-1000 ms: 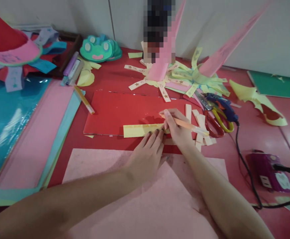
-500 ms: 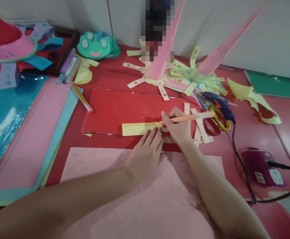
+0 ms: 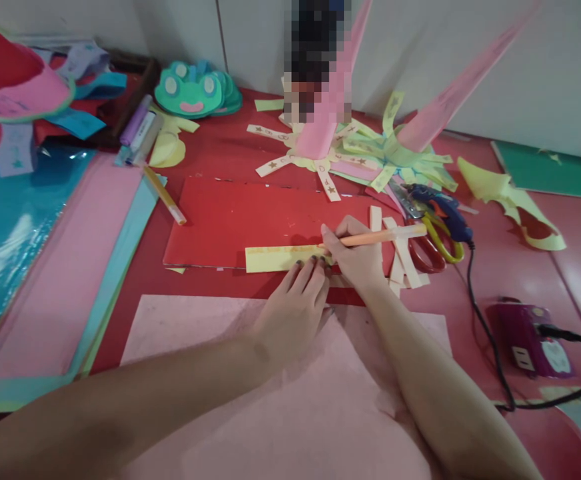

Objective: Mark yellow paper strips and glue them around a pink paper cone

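Note:
A yellow paper strip (image 3: 270, 261) lies across the near edge of a red board (image 3: 235, 213), with a row of small marks along its top edge. My left hand (image 3: 298, 290) rests with outstretched fingers on the strip's lower edge, pressing it flat. In my right hand (image 3: 358, 257) is an orange pen (image 3: 383, 236), its tip on the strip's upper edge near my left fingertips. My right hand covers the strip's right end. Beside that hand, several cream paper strips (image 3: 404, 253) lie in a loose pile.
Scissors (image 3: 428, 250) and a blue glue gun (image 3: 438, 207) lie right, its cord near a purple socket box (image 3: 533, 340). Pink paper cones (image 3: 315, 137) with strips stand behind. Frog cutouts (image 3: 190, 90), a yellow pen (image 3: 164, 195) and coloured sheets (image 3: 45, 267) are left.
Very little differs. The pen in my right hand has shifted slightly to the left at its rear end; my left hand stays on the strip.

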